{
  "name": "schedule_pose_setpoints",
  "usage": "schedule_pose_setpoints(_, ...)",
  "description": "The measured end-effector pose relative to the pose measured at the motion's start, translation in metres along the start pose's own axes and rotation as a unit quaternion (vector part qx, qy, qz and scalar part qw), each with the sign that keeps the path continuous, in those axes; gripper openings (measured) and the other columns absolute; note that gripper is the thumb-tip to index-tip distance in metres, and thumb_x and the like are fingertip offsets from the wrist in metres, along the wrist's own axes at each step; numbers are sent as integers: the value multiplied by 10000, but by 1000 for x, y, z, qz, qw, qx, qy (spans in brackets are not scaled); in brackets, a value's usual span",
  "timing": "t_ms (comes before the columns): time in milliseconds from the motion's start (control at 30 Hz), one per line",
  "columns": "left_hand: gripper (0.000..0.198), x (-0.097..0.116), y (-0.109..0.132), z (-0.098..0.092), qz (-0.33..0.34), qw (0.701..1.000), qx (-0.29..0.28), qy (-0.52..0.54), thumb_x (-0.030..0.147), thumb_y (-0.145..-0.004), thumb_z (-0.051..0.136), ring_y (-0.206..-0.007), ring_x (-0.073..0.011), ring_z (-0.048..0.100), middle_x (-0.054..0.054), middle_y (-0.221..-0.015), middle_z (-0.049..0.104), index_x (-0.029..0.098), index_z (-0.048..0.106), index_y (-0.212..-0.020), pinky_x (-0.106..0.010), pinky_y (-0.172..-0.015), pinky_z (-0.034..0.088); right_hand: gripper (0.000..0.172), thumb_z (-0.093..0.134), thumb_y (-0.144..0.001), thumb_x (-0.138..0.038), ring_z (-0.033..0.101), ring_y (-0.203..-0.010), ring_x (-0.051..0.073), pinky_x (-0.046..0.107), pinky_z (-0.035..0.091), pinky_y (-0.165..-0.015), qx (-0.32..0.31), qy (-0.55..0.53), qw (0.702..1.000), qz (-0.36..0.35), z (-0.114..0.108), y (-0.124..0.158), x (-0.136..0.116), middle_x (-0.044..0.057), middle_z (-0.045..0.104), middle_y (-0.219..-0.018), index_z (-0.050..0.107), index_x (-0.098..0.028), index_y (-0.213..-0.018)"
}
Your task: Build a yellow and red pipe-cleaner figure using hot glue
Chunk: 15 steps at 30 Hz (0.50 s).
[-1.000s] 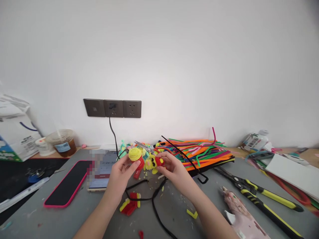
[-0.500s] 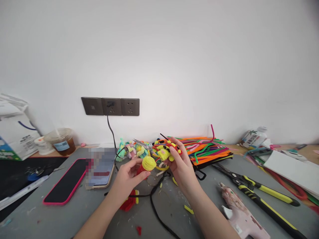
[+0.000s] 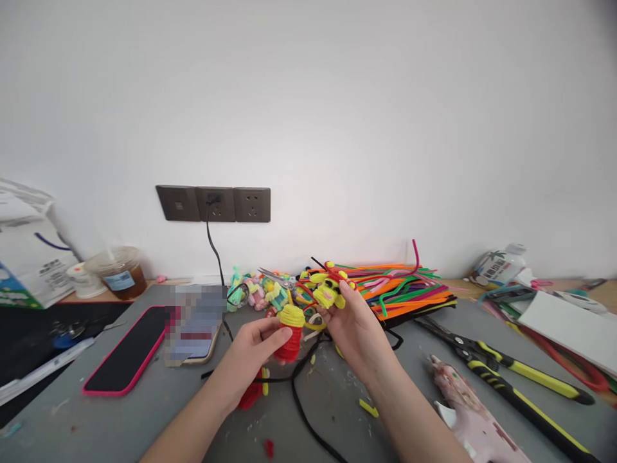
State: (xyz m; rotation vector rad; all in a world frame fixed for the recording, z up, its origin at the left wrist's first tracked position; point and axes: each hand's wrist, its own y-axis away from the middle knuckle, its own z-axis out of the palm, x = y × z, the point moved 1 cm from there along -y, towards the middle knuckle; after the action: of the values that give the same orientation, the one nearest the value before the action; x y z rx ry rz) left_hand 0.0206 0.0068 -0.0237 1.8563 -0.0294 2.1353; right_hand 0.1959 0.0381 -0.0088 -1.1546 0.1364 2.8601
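Note:
My left hand [image 3: 258, 350] grips a red pipe-cleaner body with a yellow top [image 3: 290, 334], held upright above the table. To its right, my right hand [image 3: 349, 321] pinches a yellow pipe-cleaner head [image 3: 328, 292] with dark eyes, a pink snout and red and yellow trim. The two pieces are apart. Below my left wrist lies another red piece [image 3: 250, 393] with a yellow edge, partly hidden by my arm. Behind the hands sit several finished-looking pastel fuzzy figures [image 3: 258, 292] and a pair of scissors [image 3: 274, 276].
A bundle of coloured pipe cleaners [image 3: 409, 292] lies at the back right. Long-nosed pliers [image 3: 501, 370] and a pink glue gun [image 3: 475, 411] are on the right. Two phones, one a pink-cased phone [image 3: 128, 354], lie left, near a drink cup [image 3: 119, 275]. A black cable [image 3: 301, 395] crosses the table.
My left hand has tipped the red and yellow body more upright and moved slightly right. My right hand has turned the yellow head so that its face shows.

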Motion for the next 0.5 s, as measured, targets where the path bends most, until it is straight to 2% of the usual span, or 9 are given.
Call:
schedule_pose_setpoints(100, 528, -1, 2, 3, -15, 999, -11, 42, 532, -707, 833, -815, -164, 640, -75, -947, 753, 149, 752, -1062, -258, -730, 522, 354, 939, -586, -420, 650, -841, 147, 227, 532, -646, 4, 8, 1000, -14, -1, -1, 2, -17, 759, -953, 769, -288, -867)
schedule_pose_setpoints(267, 474, -4, 3, 4, -13, 998, -37, 42, 407, -671, 891, -930, -173, 643, -65, -1050, 735, 174, 722, -1047, -255, -801, 497, 395, 911, -624, -455, 661, -875, 172, 267, 520, -686, -24, 47, 998, -29, -3, -2, 5, -5, 773, -1008, 781, -290, -958)
schedule_pose_setpoints(367, 414, -6, 2, 3, 1, 999, -46, 30, 345, -654, 908, -945, -167, 631, -45, -1027, 725, 174, 702, -969, -253, -834, 475, 408, 900, -636, -472, 672, -889, 200, 304, 517, -708, -42, 66, 996, -35, -2, -1, 5, 1, 787, -1001, 786, -292, -984)
schedule_pose_setpoints(500, 386, -8, 0, 3, 4, 998, -64, 17, 355, -653, 905, -857, -153, 613, -29, -932, 711, 171, 661, -890, -250, -784, 461, 370, 901, -643, -467, 693, -922, 246, 364, 522, -789, -76, 81, 993, -27, 0, 3, 5, 18, 802, -981, 788, -284, -944)
